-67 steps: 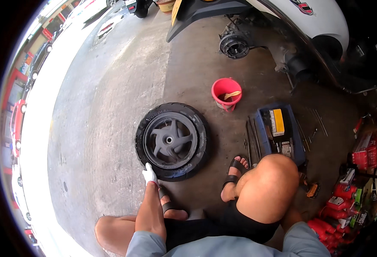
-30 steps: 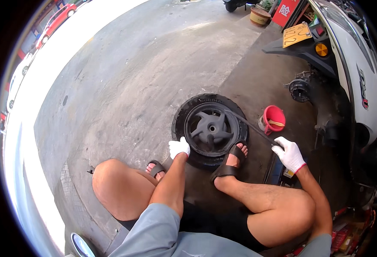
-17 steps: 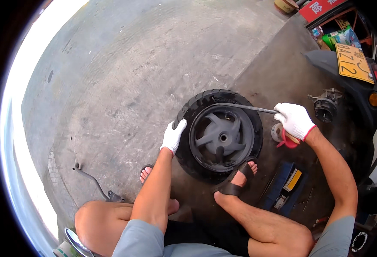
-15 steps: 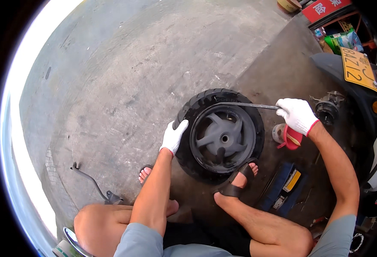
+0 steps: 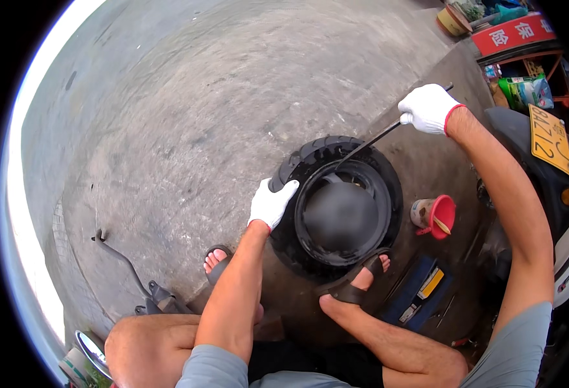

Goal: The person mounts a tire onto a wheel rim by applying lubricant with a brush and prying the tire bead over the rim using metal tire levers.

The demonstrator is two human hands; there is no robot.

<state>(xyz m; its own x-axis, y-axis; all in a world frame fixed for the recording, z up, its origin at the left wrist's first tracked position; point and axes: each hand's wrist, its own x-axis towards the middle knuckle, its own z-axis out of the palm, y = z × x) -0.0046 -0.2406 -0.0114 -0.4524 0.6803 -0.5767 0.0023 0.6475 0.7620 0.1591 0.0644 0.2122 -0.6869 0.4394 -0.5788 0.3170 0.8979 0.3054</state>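
A black tyre (image 5: pixel 310 154) on a dark spoked wheel rim (image 5: pixel 383 220) lies flat on the ground by my feet; the rim's middle is blurred. My left hand (image 5: pixel 273 202), in a white glove, grips the tyre's left side, its thumb over the sidewall. Beyond the wheel on the right, my gloved right hand (image 5: pixel 429 108) is closed round a tyre lever (image 5: pixel 373 141). The lever slants down to the left, its far tip at the rim's upper edge beside the tyre. Whether the tip is hooked under the tyre's bead I cannot tell.
Right of the wheel stand a tin can (image 5: pixel 420 212) and a red cup (image 5: pixel 444 210) with a brush in it. Nearer me lies a blue tool tray (image 5: pixel 414 297). A scooter with a yellow plate (image 5: pixel 551 141) stands at the right. A bent metal bar (image 5: pixel 124 262) lies at left.
My right hand has moved up and away from me, swinging the lever from nearly level across the tyre to a steep slant. The left hand keeps its hold on the tyre.
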